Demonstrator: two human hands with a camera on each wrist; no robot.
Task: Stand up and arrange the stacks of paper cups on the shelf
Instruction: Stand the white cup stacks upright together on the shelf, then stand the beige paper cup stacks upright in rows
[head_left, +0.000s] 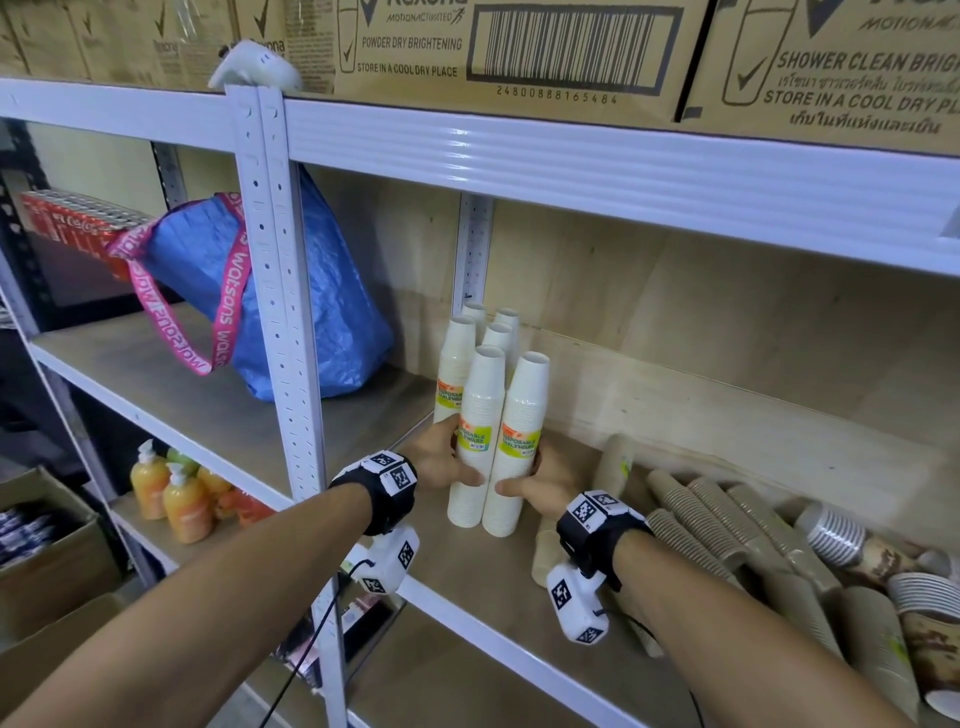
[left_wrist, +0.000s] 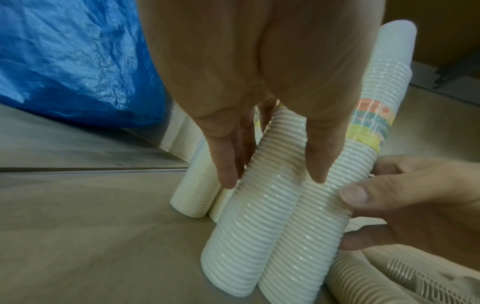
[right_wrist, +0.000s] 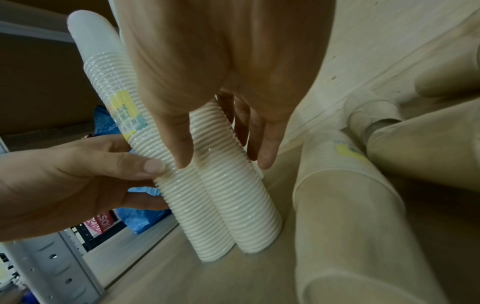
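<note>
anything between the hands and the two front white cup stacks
Nothing visible: the left hand holds the left front stack and the right hand the right front stack, both upright on the shelf.

Left hand (head_left: 447, 457) fingers hidden behind the two front cup stacks (head_left: 493, 441); right hand (head_left: 540, 483) fingers too. Stacks behind them mostly blocked. Brown stacks (head_left: 779, 545) right of right hand blurred, cut off at frame edge, count unclear
</note>
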